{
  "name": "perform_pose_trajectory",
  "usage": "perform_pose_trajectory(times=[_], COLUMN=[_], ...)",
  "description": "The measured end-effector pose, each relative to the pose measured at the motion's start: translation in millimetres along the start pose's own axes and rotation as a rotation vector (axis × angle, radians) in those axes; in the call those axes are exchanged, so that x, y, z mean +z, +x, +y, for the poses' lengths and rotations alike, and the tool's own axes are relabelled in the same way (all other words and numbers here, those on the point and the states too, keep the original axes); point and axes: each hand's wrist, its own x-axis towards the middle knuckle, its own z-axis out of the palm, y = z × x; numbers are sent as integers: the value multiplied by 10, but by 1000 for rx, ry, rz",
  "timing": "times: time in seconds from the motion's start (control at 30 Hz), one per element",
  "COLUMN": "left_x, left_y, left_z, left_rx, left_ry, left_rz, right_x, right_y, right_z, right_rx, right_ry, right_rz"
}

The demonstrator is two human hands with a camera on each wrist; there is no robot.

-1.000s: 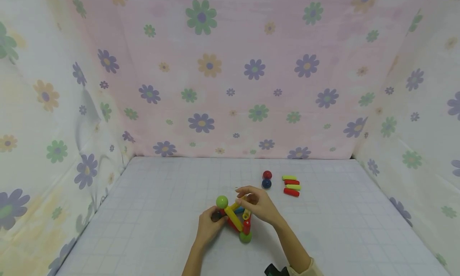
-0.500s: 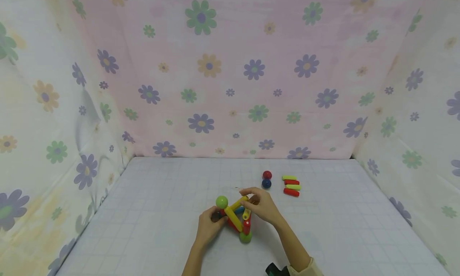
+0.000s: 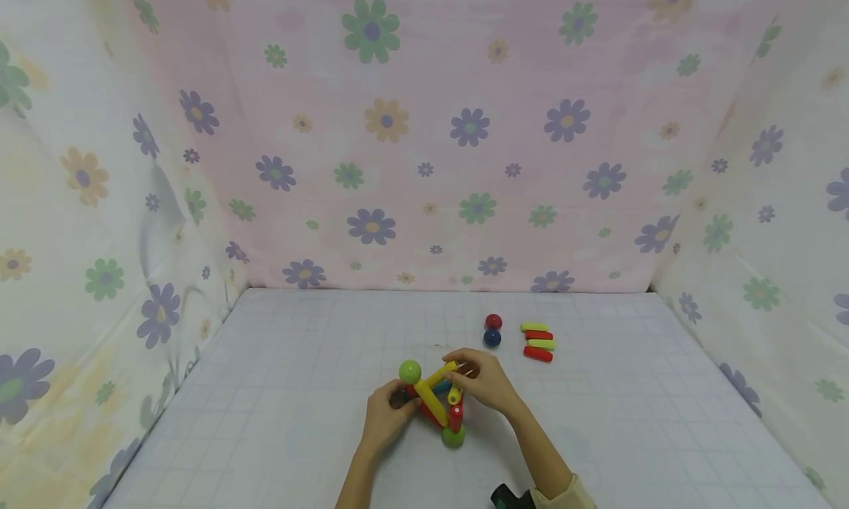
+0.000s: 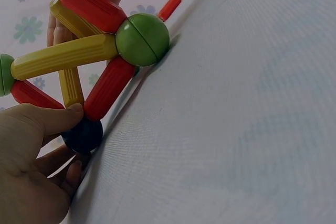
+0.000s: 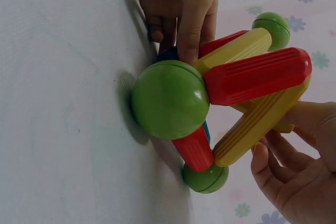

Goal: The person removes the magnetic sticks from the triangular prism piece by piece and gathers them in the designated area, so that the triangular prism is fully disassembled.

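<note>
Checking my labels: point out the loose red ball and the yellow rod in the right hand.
Loose red ball (image 3: 494,322), head view, middle of its surface.
Yellow rod (image 3: 441,375), head view, middle of its visible length.

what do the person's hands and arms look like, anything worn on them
The left hand and right hand are bare, with no gloves or rings visible. A cream sleeve shows on the right forearm; none shows on the left forearm. The black object beside the sleeve is unclear.
</note>
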Motion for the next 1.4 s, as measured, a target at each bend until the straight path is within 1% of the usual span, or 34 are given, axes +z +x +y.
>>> perform_pose_trajectory(times=[0.17,0.33,0.57,0.7,0.93,1.17,1.4], left_x=[2,-2,2,5,7,5,-5], left_y=[3,10,16,20,13,4,7], left_z=[-5,-2,-13,-21,-28,-29,-27], left_rx=[12,2,10,16,20,21,19], left_ry=[12,21,13,23,36,42,50], left_rz=[10,9,8,2,-14,-13,-15], right_x=[-8,-8,12,21,28,46,74], right_y=[1,-4,-11,-12,-8,-17,-35], right_z=[-17,-28,-25,-23,-22,-22,-26], right_rx=[4,15,39,47,36,21,6], right_ry=[-1,-3,9,1,-14,-64,-71], right_rz=[-2,-5,-3,2,3,39,78])
